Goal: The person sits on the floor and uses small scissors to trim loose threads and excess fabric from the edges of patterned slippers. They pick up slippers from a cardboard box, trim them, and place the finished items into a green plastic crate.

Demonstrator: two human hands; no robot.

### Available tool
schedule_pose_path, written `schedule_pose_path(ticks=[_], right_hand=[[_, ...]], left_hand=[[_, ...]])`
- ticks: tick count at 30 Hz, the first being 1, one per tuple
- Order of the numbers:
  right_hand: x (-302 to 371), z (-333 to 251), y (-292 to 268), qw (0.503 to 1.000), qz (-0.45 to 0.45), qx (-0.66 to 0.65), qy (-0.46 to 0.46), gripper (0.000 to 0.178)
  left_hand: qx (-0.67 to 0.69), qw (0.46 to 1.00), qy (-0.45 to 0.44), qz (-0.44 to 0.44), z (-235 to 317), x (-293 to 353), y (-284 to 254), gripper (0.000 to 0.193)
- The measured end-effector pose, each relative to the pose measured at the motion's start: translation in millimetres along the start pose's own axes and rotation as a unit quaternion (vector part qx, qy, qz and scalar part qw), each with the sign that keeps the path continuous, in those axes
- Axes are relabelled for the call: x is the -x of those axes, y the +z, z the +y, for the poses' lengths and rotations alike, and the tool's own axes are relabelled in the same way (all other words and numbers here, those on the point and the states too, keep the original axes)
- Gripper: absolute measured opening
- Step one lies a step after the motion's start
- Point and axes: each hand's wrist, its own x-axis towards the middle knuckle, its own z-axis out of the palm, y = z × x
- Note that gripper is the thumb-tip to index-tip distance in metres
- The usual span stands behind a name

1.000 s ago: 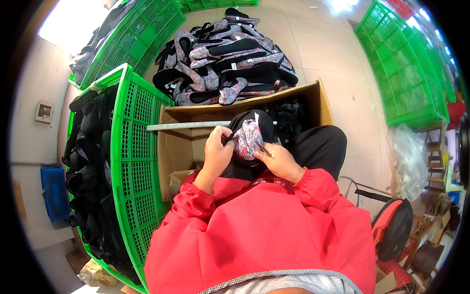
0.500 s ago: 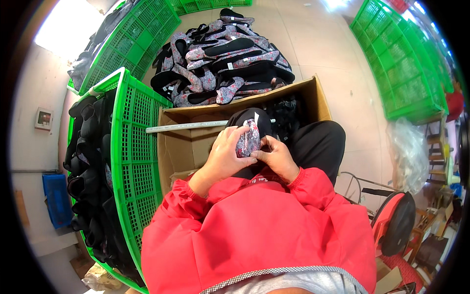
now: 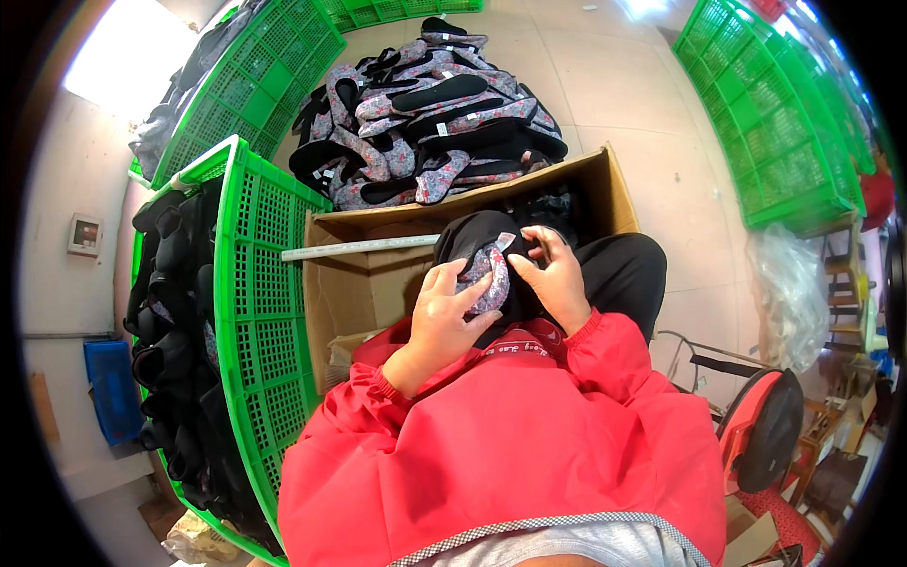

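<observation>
A small grey-and-red floral cloth slipper (image 3: 498, 280) with a white tag at its far end lies against my raised black-trousered knee. My left hand (image 3: 446, 314) grips it from the near left, thumb and fingers across the fabric. My right hand (image 3: 556, 282) is by its right edge near the tag, thumb and fingers apart; whether the thumb touches the cloth, I cannot tell. Past my knees rises a heap of similar floral slippers (image 3: 444, 94) with black soles.
An open cardboard box (image 3: 331, 283) stands around my knees, with a pale rod (image 3: 359, 248) across it and dark pieces inside. Left is a green crate (image 3: 269, 312) holding black items. More green crates (image 3: 756, 123) stand far right, beside clear plastic wrap (image 3: 789, 298).
My right hand has moved away from the slipper's near end, up and to the right, and its fingers have spread. My left fingers have shifted lower on the slipper, showing its tag end.
</observation>
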Motion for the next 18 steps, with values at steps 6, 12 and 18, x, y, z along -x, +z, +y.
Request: schedule_pose_path(ticks=[6, 12, 18], right_hand=[[-16.9, -2.8, 5.4, 0.989, -0.072, 0.120, 0.042, 0.035], [-6.7, 20.5, 3.4, 0.986, -0.075, 0.138, 0.064, 0.019], [-0.6, 20.5, -3.1, 0.990, -0.075, 0.112, 0.037, 0.017]], left_hand=[[-0.032, 0.999, 0.015, 0.010, -0.9, 3.7, 9.2, 0.048], [-0.049, 0.998, 0.002, 0.031, -5.3, -3.3, 18.4, 0.050], [-0.089, 0.994, 0.022, 0.061, -13.5, -2.3, 40.6, 0.050]])
